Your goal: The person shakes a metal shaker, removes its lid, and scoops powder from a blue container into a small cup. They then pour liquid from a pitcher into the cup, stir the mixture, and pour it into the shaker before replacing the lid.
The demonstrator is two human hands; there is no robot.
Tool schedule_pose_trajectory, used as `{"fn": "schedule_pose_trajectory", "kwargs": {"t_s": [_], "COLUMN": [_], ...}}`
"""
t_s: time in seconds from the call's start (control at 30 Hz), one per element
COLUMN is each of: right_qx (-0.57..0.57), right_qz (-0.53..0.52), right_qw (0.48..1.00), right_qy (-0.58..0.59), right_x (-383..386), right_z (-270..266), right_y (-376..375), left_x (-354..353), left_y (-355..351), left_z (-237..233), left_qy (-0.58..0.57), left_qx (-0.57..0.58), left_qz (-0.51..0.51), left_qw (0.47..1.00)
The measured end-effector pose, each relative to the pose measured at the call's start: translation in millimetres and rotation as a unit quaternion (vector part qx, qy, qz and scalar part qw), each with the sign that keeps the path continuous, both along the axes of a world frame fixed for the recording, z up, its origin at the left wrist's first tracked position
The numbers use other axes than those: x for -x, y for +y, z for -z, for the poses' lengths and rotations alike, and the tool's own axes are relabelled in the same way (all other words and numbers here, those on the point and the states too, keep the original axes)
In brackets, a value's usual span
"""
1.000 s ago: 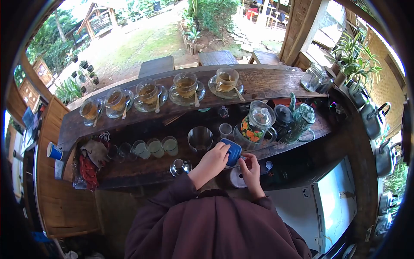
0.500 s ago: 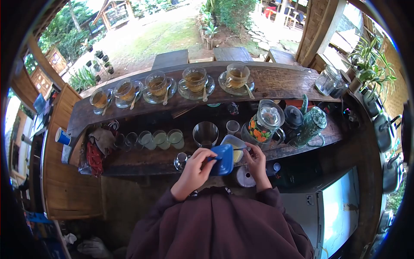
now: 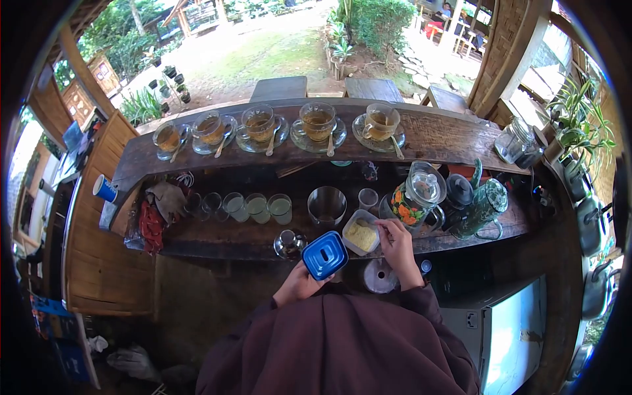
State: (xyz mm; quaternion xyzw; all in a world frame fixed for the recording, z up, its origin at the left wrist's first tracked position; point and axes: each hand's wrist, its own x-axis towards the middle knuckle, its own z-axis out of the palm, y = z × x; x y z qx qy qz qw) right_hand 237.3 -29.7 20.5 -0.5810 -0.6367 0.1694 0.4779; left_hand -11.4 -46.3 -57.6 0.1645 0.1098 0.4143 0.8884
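Note:
My left hand [image 3: 299,284] grips a blue plastic lid [image 3: 324,255], held tilted in front of the counter edge. Beside it, an uncovered clear plastic container [image 3: 361,233] with pale yellow powder sits at the counter's front edge. At the container's right rim, my right hand [image 3: 396,243] has its fingers pinched together; whatever is between them is too small to make out. A metal cup [image 3: 326,206] and a small clear glass [image 3: 368,197] stand just behind the container. Left of the lid is a small shiny metal pot [image 3: 288,244].
Several glass cups of brown drink [image 3: 317,122] on saucers with spoons line the upper shelf. Glasses of cloudy liquid [image 3: 257,207] stand to the left below. A flowered glass pitcher [image 3: 403,205] and a green speckled pot [image 3: 486,201] stand at right. A round lidded tub [image 3: 380,276] is below.
My left hand has moved down and left with the blue lid, away from the container. The powder inside now shows. The right hand stays by the container's rim. The view has shifted slightly.

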Motion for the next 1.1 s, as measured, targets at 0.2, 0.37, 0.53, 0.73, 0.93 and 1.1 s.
{"fn": "schedule_pose_trajectory", "kwargs": {"t_s": [0.2,0.37,0.53,0.73,0.93,1.1], "right_qx": [0.017,0.012,0.000,-0.024,0.037,0.065], "right_qz": [0.044,0.070,0.083,0.056,0.066,0.072], "right_qw": [0.999,0.997,0.996,0.997,0.997,0.994], "right_qy": [-0.003,0.006,-0.016,-0.040,0.031,0.058], "right_x": [4,7,11,17,22,25], "right_z": [1,10,16,15,8,6], "right_y": [0,-5,-12,-20,-28,-31], "left_x": [-14,-15,-14,-11,-9,-5], "left_y": [6,13,18,20,25,26], "left_z": [-2,-2,0,-11,-9,-7], "left_qy": [-0.013,-0.041,-0.022,0.004,0.015,-0.026], "left_qx": [0.056,0.144,0.180,0.182,0.191,0.163], "left_qz": [0.025,0.031,0.041,0.053,0.062,0.085], "left_qw": [0.998,0.988,0.983,0.982,0.980,0.983]}}
